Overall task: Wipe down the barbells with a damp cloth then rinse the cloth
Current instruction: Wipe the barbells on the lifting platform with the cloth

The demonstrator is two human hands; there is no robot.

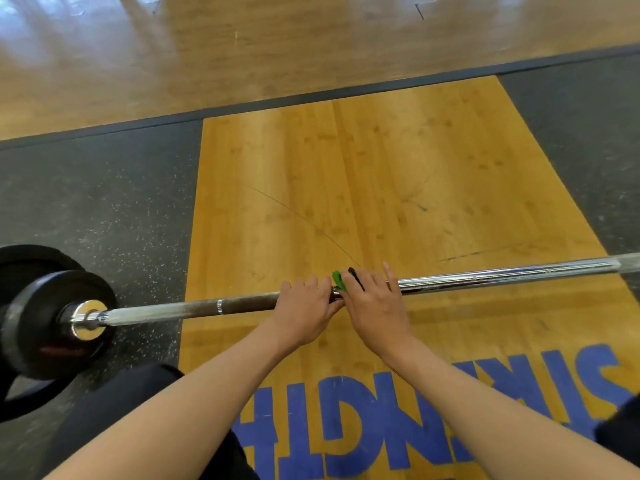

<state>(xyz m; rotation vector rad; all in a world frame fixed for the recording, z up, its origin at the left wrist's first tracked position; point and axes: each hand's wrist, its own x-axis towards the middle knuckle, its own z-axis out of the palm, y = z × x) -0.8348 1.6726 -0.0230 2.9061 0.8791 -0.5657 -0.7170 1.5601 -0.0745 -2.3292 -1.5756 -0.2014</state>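
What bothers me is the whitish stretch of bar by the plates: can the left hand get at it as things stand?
Probably yes. The left hand holds the bar, and the shaft from it to the plates lies bare. The green cloth, though, sits under the right hand.

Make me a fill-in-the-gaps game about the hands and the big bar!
1. The cloth poking out between the left hand and the right hand is ____.
2. The plates on the end of the barbell are ____.
3. The big letters on the wooden platform are ____.
Missing words: green, black, blue.
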